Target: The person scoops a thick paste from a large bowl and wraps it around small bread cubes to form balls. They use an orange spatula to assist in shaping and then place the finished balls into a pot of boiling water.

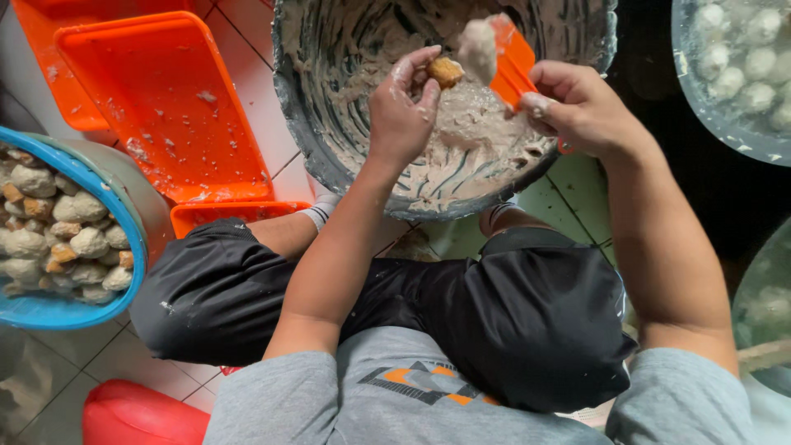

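A: Where is the left hand (402, 107) now, and what does its grip have?

B: It is above the big grey bowl (313, 140), which stands on the tiled floor (247, 66) between the person's knees. The fingers are closed around a small brown piece of food (445, 72), held at the fingertips. The piece is partly smeared with pale paste.

A: And the right hand (577, 107)?

B: Its grip is closed on the handle of an orange spatula (515, 62). The blade carries a lump of paste (479, 48) on its end.

A: How do the two lie to each other?

B: The brown piece is just to the left of the spatula blade and a little lower than the lump, very near, perhaps touching; I cannot tell for sure. The long axis of the spatula runs from the right hand up and to the left, so its loaded end points toward the left fingertips. The left hand is the nearer one to the piece, because it holds it.

A: What else is around?

B: Orange trays (165, 107) lie to the left. A blue basin (33, 309) holds coated balls (58, 239). At the top right, a clear container (700, 99) holds pale balls.
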